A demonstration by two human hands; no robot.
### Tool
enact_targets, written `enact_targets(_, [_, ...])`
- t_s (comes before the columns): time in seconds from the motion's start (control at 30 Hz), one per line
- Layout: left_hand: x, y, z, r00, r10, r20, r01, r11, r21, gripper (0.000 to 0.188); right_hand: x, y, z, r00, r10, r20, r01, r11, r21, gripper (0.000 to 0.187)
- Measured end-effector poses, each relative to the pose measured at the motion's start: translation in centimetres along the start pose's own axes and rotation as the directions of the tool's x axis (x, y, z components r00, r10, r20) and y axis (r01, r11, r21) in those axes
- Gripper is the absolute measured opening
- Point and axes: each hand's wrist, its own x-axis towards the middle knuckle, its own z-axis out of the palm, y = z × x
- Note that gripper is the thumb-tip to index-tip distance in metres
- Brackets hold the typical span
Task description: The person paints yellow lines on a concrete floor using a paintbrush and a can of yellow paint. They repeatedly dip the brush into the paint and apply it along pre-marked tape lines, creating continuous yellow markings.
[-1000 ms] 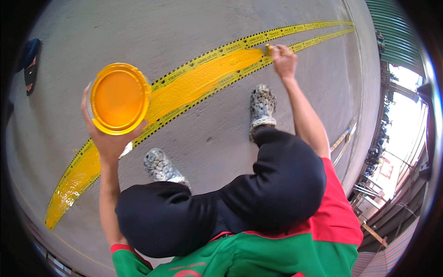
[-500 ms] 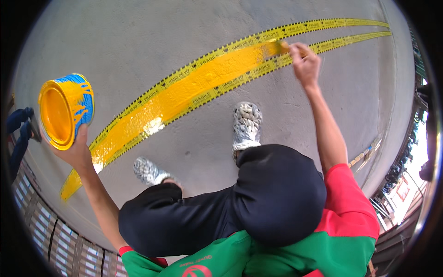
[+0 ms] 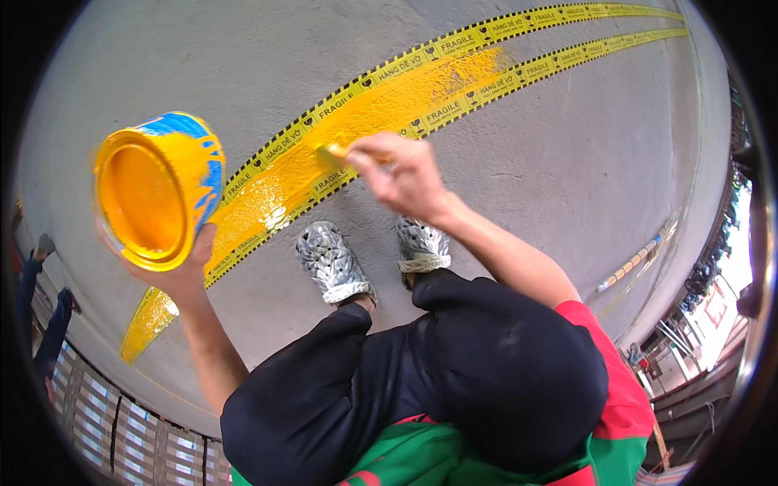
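My left hand (image 3: 182, 279) grips a blue paint can (image 3: 198, 154) smeared with yellow, its open mouth tilted toward me and yellow paint inside. In my right hand (image 3: 405, 178) is a paintbrush (image 3: 331, 155), its yellow-coated bristles over the painted stripe; motion blurs it, and I cannot tell whether it touches. The wet yellow stripe (image 3: 365, 117) runs along the grey floor between two lines of yellow printed tape (image 3: 442, 50). Toward its right end the paint thins out and bare floor shows through.
My feet in grey woven clogs (image 3: 331, 259) stand just on the near side of the tape. A long pole (image 3: 628, 266) lies on the floor at right. Another person's dark-clad legs (image 3: 50, 324) are at far left, above stacked pallets (image 3: 105, 421).
My right hand has swung left and nearer with the brush, off the stripe's right end. The paint can has come rightward and closer. My left foot has shifted right, beside the other.
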Motion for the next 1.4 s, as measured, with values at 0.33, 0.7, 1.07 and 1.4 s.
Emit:
enact_targets(0.33, [-3.4,1.6,3.4,0.987,-0.001,0.161,0.019,0.994,-0.108,0.111,2.8,6.6,-20.1,0.893,-0.225,-0.39,-0.173,0.628,-0.759,0.018])
enact_targets(0.7, [-4.6,1.8,4.3,0.98,-0.074,0.186,0.108,0.978,-0.176,0.121,-1.1,1.4,-2.3,0.982,0.151,-0.112,-0.149,0.988,0.026,0.016])
enact_targets(1.07, [-4.3,1.4,3.8,0.985,-0.049,0.163,0.063,0.994,-0.088,0.115,3.3,6.4,-20.0,0.738,-0.068,-0.672,-0.422,0.73,-0.537,0.022])
enact_targets(1.4, [-3.9,1.6,4.3,0.98,0.024,0.197,-0.021,1.0,-0.018,0.112,-1.2,1.5,-3.5,0.885,0.374,-0.279,-0.363,0.927,0.09,0.016])
